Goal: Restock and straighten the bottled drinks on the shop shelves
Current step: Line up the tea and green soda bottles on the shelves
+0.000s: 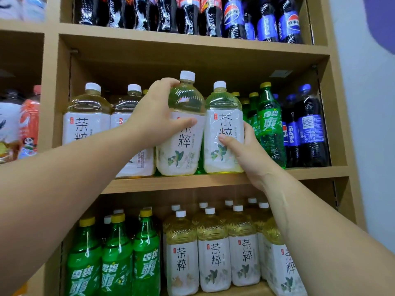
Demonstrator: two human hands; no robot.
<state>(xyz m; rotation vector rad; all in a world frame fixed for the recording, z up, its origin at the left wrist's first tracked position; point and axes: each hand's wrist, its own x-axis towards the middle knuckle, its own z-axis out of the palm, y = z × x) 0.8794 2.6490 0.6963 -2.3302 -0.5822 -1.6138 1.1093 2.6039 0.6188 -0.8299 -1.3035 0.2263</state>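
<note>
Currently both hands on middle shelf (pixel 171 184): left hand (pixel 158 116) fingers wrapped round tilted tea bottle (pixel 181 129), right hand (pixel 239 146) clasps upright tea bottle (pixel 223 129) just beside it; bottles touching.

This is a shop, in its drinks section. Wooden shelves (pixel 171 183) fill the view, and each level is packed with many bottles of the same kind in rows: tea bottles (pixel 86 116) with white labels, green soda bottles (pixel 270 127), blue Pepsi bottles (pixel 308 133) and dark cola bottles (pixel 166 13) at the top. The labels face the front, as goods on sale.
</note>
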